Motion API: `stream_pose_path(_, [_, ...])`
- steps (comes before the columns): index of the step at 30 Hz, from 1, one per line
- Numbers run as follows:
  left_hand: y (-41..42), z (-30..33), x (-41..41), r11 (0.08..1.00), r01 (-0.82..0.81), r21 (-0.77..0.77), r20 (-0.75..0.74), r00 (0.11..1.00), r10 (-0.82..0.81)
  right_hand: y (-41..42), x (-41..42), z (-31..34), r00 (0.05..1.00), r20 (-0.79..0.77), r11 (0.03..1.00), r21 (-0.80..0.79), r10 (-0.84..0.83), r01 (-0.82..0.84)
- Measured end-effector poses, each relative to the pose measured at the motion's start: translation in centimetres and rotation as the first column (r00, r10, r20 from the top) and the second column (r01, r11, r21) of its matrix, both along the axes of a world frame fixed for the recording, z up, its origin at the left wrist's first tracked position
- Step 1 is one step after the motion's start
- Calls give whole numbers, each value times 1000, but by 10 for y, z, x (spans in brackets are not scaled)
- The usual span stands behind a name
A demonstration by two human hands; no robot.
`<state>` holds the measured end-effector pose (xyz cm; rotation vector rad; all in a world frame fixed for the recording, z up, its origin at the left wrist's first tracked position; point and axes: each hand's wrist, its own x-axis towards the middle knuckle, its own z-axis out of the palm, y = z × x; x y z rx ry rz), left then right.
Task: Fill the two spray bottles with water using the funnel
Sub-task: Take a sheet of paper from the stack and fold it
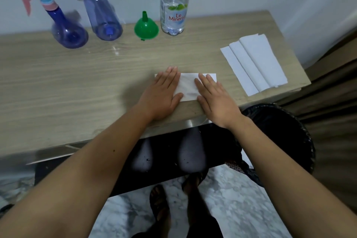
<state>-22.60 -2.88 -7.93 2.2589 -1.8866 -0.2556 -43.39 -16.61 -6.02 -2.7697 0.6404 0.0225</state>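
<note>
Two blue see-through spray bottles stand at the back left of the wooden table (58, 75): one with a light-blue and pink trigger head (66, 31), one taller with a blue and white head (102, 17). A green funnel (146, 28) sits mouth down beside them. A clear plastic water bottle (174, 6) stands to its right. My left hand (161, 92) and my right hand (216, 97) lie flat, fingers straight, on a folded white tissue (186, 86) near the table's front edge.
A stack of folded white tissues (253, 62) lies at the table's right end. A dark mesh bin (286, 131) stands on the floor to the right of the table. A wall runs close behind the bottles.
</note>
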Motion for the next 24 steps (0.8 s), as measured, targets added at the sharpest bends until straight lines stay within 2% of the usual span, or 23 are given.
stream_pose_path(7, [28, -3, -24, 999, 30, -39, 22, 999, -29, 18, -30, -6, 996, 87, 1000, 26, 12, -14])
stream_pose_path(13, [51, -10, -48, 994, 28, -107, 20, 999, -26, 43, -45, -18, 946, 318, 997, 61, -62, 44])
stream_pose_path(17, [64, -22, -60, 968, 60, -245, 79, 996, -42, 56, -53, -21, 884, 438, 985, 116, -164, 125])
stream_pose_path(21, [72, -23, -79, 921, 22, -389, 18, 1000, -16, 57, -57, -13, 848, 482, 974, 147, -222, 171])
stream_pose_path(24, [72, -12, -94, 900, -120, -418, -145, 987, 65, 55, -72, 1, 839, 464, 958, 180, -284, 225])
